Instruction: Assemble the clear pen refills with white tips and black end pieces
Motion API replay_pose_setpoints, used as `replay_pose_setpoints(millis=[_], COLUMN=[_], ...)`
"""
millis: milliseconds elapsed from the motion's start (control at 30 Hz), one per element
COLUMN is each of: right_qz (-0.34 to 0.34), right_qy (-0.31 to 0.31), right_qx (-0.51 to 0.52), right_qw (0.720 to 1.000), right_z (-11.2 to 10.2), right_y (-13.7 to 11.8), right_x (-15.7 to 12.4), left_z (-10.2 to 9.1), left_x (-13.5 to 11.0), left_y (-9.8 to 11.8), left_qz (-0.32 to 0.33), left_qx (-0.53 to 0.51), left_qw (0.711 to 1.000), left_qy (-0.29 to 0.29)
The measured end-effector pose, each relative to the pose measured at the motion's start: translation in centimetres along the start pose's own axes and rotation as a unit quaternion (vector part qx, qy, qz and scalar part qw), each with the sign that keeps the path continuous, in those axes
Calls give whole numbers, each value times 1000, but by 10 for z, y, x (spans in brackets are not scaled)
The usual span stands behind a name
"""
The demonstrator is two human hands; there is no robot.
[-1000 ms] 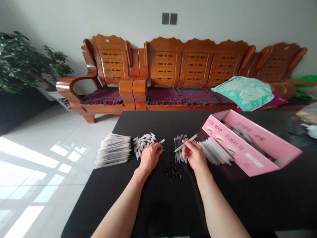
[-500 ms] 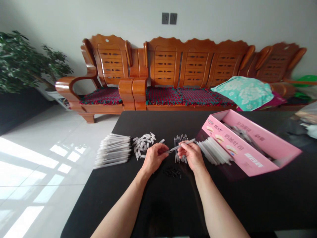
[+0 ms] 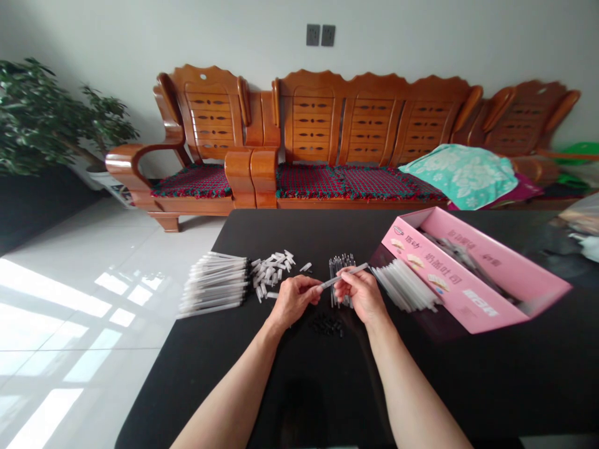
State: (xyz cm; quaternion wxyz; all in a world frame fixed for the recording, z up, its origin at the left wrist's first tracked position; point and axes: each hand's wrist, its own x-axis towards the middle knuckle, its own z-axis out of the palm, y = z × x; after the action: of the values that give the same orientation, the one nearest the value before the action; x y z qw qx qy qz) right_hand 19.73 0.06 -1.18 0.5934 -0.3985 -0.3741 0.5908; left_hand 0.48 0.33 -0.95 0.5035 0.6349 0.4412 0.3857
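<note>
Holding a pale pen [image 3: 331, 282] slantwise over the black worktop [image 3: 322, 390], just below the centre of the frame; pinching its lower-left end in the grip of the left hand [image 3: 296, 299]; pinching its barrel in the grip of the right hand [image 3: 364, 294]; working near dark refills [image 3: 338, 263], with white caps [image 3: 269, 272] left of centre, black plugs [image 3: 326, 324] at lower centre, a pink box [image 3: 440, 274] at right.

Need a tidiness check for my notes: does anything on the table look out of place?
Mildly: one small white piece lies apart from the loose white pile, and the pink box sits askew on the black table. No damage shows.
</note>
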Motion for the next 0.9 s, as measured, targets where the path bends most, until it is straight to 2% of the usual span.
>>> replay_pose_setpoints(millis=[100, 267, 367, 467, 633, 800, 900], right_qz=[3, 17, 28, 42, 74, 79, 69], right_qy=[-8, -5, 7, 17, 40, 40, 24], right_qx=[-4, -2, 7, 19, 29, 38, 41], right_qw=[1000, 1000, 1000, 999, 996, 995, 996], right_z=[2, 5, 4, 2, 1, 1, 1], right_y=[0, -1, -2, -2, -1, 0, -1], right_x=[-1, -3, -3, -2, -1, -1, -2], left_z=[2, 8, 13, 17, 22, 23, 13], left_x=[0, -2, -5, -7, -12, -9, -5], left_y=[0, -3, 0, 9, 20, 19, 19], left_qz=[-33, -33, -19, 33, 127, 127, 130], left_qx=[-29, -40, 12, 113, 278, 280, 267], left_qw=[999, 999, 999, 991, 948, 947, 951], left_qy=[-10, 8, 29, 59, 87, 91, 85])
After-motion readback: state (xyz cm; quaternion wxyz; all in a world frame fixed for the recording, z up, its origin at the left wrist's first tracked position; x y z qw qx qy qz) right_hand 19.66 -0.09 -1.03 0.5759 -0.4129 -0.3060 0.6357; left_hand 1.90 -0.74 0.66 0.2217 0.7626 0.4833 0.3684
